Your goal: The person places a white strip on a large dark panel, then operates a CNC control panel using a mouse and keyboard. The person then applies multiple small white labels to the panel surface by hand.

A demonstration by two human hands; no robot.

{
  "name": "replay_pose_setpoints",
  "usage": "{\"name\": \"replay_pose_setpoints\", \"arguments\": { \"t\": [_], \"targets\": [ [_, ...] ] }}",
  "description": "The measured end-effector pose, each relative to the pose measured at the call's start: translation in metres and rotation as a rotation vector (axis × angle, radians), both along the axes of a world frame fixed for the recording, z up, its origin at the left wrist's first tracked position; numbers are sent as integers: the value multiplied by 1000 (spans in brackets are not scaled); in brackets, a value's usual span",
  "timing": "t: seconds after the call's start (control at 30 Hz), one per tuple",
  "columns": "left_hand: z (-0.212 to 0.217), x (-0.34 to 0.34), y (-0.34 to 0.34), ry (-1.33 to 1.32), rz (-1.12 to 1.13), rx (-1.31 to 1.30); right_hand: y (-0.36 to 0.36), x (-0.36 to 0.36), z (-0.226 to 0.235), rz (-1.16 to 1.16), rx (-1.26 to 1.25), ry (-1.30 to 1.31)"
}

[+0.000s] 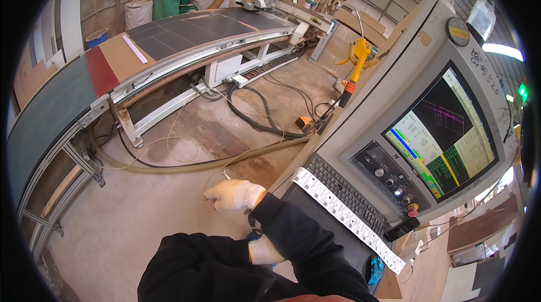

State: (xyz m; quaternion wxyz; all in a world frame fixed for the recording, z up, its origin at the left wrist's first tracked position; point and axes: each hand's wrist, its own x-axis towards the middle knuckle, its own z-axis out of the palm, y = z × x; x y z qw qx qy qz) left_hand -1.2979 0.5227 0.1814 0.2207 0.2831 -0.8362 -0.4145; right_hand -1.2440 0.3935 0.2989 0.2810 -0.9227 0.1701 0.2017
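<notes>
My right hand [234, 195], in a cream knitted glove, reaches left from its black sleeve over the floor beside the control console. Its fingers are curled closed; what they hold, if anything, is hidden. Just above its knuckles shows a small metal fitting [225, 174] beside a thin pale hose; whether the hand touches it I cannot tell. My left hand [264, 250], gloved alike, lies lower, partly behind my right forearm, with its fingers hidden. A bit of something blue [253, 235] shows beside it. A black keyboard [349, 195] is to the right of my right sleeve.
A strip of printed labels [346, 217] lies along the keyboard shelf. The console's screen [448, 133] is lit, with a red knob [413, 209] below. A yellow handheld tool [359, 57] hangs at its side. Dark panels [186, 31] lie on the long machine bed; hoses [197, 168] cross the floor.
</notes>
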Motion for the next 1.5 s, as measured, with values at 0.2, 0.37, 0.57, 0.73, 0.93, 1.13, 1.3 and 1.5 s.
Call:
{"name": "replay_pose_setpoints", "arguments": {
  "t": [0.2,0.37,0.57,0.73,0.93,1.13,1.3,1.5],
  "targets": [
    [-13,-6,0,138,23,92,0,0,-1,4,1,-4],
    [-18,-8,0,46,65,-121,0,0,4,-9,26,6],
    [-18,-8,1,105,108,-45,-1,-2,3,-24,35,-15],
    [-10,-7,1,72,95,-7,-3,-1,-1,-22,23,-9],
    [-14,-6,1,31,104,-125,-5,-2,-4,-36,17,-19],
    [-1,-1,5,51,127,-73,-6,-8,-18,-65,-4,-144],
    [6,3,-1,-228,-63,-146,-21,-12,-29,-111,11,-63],
    [-29,15,-2,-332,-33,-145,-29,-5,-35,-66,25,-94]
  ]
}}
